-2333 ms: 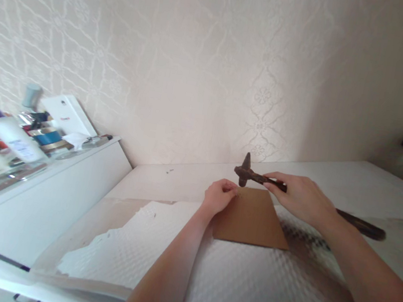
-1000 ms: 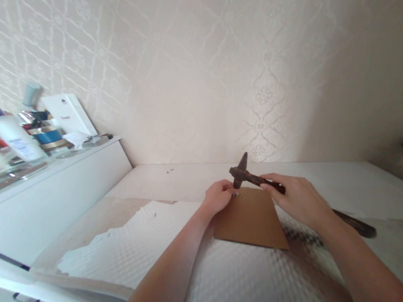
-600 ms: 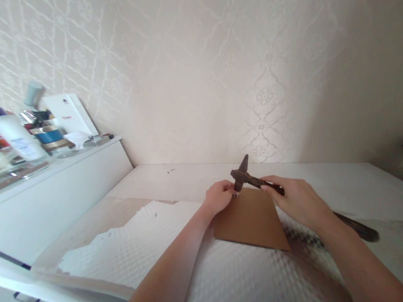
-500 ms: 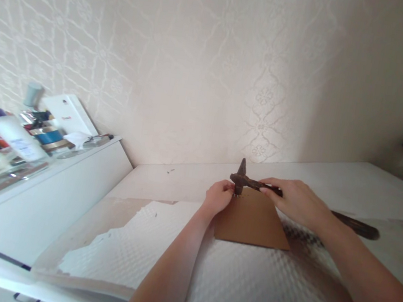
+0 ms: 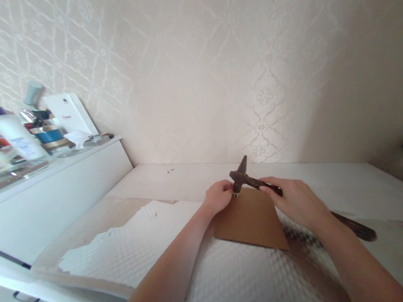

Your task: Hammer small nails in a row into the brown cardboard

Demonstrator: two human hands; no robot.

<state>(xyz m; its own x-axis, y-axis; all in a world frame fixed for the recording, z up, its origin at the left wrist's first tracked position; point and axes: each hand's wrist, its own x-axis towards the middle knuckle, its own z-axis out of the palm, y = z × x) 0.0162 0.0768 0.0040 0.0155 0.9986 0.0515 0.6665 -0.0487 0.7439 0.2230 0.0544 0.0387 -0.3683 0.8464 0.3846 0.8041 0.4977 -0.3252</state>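
While the hammer's [image 5: 241, 177] head sits directly above the far left corner of a brown board [image 5: 251, 221], the right hand [image 5: 295, 198] grasps its dark handle, fingers wrapped partway along and the butt showing beyond the forearm. Whether the head touches anything is hard to tell; tiny pale bits [image 5: 236, 195] show just below it. The left hand [image 5: 218, 195] rests at that same corner, its fingers curled, and one cannot tell whether they pinch something. The board lies flat on a textured whitish sheet [image 5: 157, 245], which covers part of a white table [image 5: 336, 184]. Leftward stands a white cabinet [image 5: 48, 188] crowded with bottles and tubes [image 5: 18, 136] beside a white box [image 5: 70, 114]. Behind rises a patterned wall [image 5: 198, 70].
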